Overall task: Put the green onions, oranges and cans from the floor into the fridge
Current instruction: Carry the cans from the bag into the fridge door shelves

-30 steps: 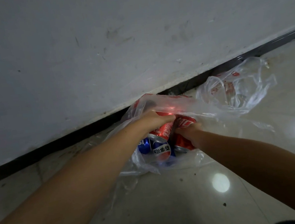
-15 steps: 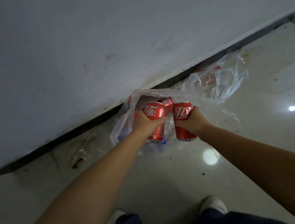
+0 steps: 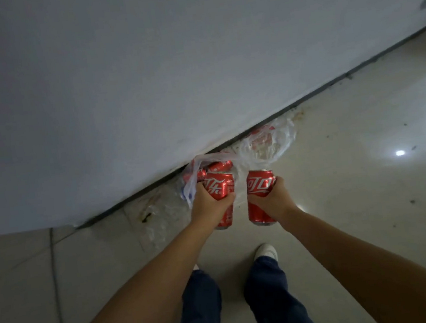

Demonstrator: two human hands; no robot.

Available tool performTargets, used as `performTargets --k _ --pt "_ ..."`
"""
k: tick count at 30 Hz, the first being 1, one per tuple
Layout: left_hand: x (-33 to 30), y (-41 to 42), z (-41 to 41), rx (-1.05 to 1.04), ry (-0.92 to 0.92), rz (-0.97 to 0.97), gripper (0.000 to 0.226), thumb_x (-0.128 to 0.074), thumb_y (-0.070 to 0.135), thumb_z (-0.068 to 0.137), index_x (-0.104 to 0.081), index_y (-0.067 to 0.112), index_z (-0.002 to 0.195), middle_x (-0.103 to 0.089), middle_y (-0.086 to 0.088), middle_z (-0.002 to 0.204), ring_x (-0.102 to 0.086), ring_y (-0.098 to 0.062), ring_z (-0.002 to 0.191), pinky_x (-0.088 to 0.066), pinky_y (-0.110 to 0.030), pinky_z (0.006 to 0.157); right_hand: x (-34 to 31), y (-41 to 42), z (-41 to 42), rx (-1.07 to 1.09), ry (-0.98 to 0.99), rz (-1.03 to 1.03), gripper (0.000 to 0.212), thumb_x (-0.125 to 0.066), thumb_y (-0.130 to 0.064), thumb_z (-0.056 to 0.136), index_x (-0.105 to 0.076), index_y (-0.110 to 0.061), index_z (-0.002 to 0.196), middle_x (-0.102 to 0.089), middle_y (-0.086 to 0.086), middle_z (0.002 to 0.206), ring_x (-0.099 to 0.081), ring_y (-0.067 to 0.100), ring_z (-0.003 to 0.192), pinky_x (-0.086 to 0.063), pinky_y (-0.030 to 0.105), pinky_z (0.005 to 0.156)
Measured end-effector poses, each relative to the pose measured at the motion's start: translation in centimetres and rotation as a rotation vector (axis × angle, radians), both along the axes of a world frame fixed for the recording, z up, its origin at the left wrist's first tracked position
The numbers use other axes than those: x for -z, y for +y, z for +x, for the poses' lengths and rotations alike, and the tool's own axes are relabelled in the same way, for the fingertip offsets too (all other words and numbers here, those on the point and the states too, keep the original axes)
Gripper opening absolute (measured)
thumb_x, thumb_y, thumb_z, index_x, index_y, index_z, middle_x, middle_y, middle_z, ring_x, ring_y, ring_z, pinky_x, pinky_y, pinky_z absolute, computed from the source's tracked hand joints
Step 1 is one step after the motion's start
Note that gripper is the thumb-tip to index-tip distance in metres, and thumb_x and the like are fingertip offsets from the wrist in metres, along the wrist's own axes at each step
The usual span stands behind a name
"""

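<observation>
Both hands have risen from the floor since a second ago, each lifting a can clear of the plastic bag (image 3: 235, 158). Left hand (image 3: 209, 205) has its fingers clamped on one red can (image 3: 220, 188); right hand (image 3: 269, 198) grips another red can (image 3: 260, 186) just beside it. More cans (image 3: 219, 166) lie in the bag on the floor (image 3: 364, 144) by the white wall (image 3: 143, 76), farther off. Shoes and dark trousers show below
</observation>
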State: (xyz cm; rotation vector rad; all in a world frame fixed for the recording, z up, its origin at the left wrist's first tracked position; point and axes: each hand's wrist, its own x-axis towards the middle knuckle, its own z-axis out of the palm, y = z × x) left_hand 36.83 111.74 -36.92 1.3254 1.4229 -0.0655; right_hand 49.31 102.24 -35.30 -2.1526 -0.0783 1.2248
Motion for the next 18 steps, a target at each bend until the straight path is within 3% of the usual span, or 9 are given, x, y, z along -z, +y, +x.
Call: performTargets --k 3,6,11,18 --pt "-6.3 -1.4 -0.1 0.054 0.003 0.031 0.106 -0.081 0.045 0.059 -0.024 0.021 0.144 -0.049 -0.004 0.135 -0.052 -0.025 0.121 -0.046 -0.05 0.1 -6.0 -1.6 -0.9 0.057 0.018 0.021 0.073 -0.075 -0.009 0.076 -0.032 -0.009 0.135 -0.052 0.01 0.124 -0.055 0.026 0.113 -0.046 0.041 0.096" --pt "-11.0 -2.1 -0.7 0.116 -0.012 0.078 0.11 -0.082 0.043 0.058 -0.021 0.023 0.146 -0.047 -0.004 0.137 -0.051 -0.025 0.123 -0.046 -0.05 0.101 -10.6 -2.8 -1.8 0.086 0.018 0.052 0.072 -0.076 -0.008 0.075 -0.034 -0.009 0.133 -0.054 0.011 0.123 -0.057 0.027 0.113 -0.048 0.044 0.096" --pt "-17.0 -2.4 -0.5 0.3 -0.044 0.181 0.096 -0.082 0.04 0.061 -0.03 0.017 0.14 -0.052 -0.006 0.132 -0.054 -0.025 0.118 -0.047 -0.047 0.099 -16.2 -5.2 -2.7 0.216 -0.047 0.109 0.073 -0.076 -0.01 0.074 -0.032 -0.008 0.132 -0.054 0.011 0.122 -0.057 0.028 0.111 -0.048 0.043 0.094" --pt "-25.8 -5.3 1.5 0.663 -0.234 0.332 0.068 -0.08 0.037 0.067 -0.042 0.017 0.12 -0.059 -0.006 0.115 -0.06 -0.023 0.101 -0.052 -0.04 0.09 -23.1 -12.4 -5.7 0.604 -0.236 0.164 0.068 -0.077 -0.007 0.072 -0.036 -0.007 0.126 -0.057 0.015 0.115 -0.059 0.029 0.103 -0.05 0.041 0.089"
